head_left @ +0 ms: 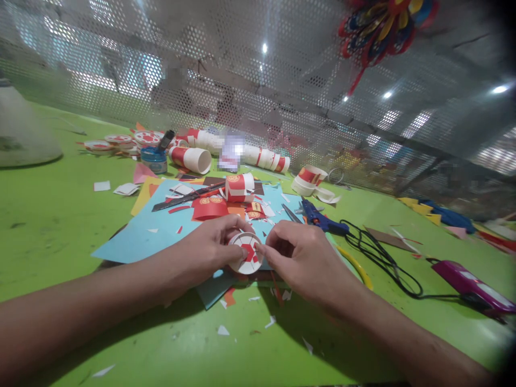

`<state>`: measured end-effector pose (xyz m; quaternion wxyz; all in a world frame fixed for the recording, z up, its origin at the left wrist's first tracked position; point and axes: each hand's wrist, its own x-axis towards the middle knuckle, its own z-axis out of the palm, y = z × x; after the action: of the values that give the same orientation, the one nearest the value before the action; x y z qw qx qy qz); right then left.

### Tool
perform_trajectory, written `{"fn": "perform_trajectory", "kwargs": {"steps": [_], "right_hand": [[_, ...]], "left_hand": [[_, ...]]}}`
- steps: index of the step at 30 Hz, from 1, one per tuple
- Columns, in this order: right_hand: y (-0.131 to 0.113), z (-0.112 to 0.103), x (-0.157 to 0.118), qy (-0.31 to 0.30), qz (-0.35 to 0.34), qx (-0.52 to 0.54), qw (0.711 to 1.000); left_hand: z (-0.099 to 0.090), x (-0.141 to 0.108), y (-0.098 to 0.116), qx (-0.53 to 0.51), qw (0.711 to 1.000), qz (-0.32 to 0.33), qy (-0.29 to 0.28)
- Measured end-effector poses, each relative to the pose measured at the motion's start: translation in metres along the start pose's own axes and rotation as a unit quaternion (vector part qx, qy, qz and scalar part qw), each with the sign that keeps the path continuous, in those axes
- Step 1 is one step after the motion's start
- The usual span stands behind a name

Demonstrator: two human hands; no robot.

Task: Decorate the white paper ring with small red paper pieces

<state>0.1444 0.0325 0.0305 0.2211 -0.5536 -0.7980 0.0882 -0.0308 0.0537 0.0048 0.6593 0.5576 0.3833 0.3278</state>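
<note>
My left hand (215,244) grips a round white paper cup base (250,263), its thumb pressed on the face. A red centre shape and thin dark lines radiating to the rim mark that face. At the base's right edge, the thumb and forefinger of my right hand (296,252) are pinched together; whatever is between them is too small to make out. Just beyond my hands lie a cut red-and-white paper cup (238,188), a red cup piece (209,208) and white and red paper scraps on light blue paper (133,236).
Right of the paper are scissors (291,213), a blue glue gun (322,217), its black cable and a magenta power strip (470,282). Behind stand a blue jar (153,160) and stacked paper cups (266,158). Paper scraps dot the green table (161,349).
</note>
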Motion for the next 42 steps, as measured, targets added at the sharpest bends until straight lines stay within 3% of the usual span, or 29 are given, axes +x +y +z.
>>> {"fn": "perform_trajectory", "kwargs": {"steps": [30,42], "right_hand": [[0.006,0.006,-0.002,0.009,-0.033,-0.012,0.999],[0.0,-0.01,0.0,0.058,-0.008,0.031,0.998]], "left_hand": [[-0.001,0.002,-0.003,-0.014,1.0,0.005,-0.018],[-0.006,0.004,-0.005,-0.034,0.999,0.009,-0.038]]}}
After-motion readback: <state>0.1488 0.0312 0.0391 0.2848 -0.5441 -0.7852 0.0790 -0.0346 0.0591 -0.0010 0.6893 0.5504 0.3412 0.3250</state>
